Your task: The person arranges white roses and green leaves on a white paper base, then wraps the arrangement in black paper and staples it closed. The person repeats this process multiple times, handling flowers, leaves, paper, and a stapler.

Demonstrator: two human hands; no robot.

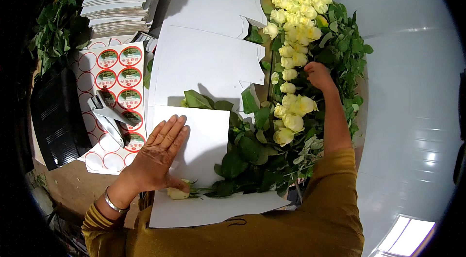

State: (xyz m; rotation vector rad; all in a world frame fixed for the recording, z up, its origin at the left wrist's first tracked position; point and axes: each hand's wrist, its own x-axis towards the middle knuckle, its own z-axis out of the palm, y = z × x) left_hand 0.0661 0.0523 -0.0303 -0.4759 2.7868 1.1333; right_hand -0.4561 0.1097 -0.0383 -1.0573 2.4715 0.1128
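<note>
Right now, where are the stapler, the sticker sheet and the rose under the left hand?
Stapler [108,115], head view, on its grey body.
Sticker sheet [116,70], head view, among its round labels.
Rose [177,193], head view, on the pale bloom.

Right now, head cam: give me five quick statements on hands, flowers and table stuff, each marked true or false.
1. The left hand lies flat on a white paper sheet. True.
2. The right hand holds the stapler. False: it reaches into the pile of pale yellow roses; the stapler lies untouched on the sticker sheet.
3. A single rose lies by the left thumb. True.
4. The roses are deep red. False: they are pale yellow with green leaves.
5. A stack of white sheets sits at the far left of the table. True.
</note>
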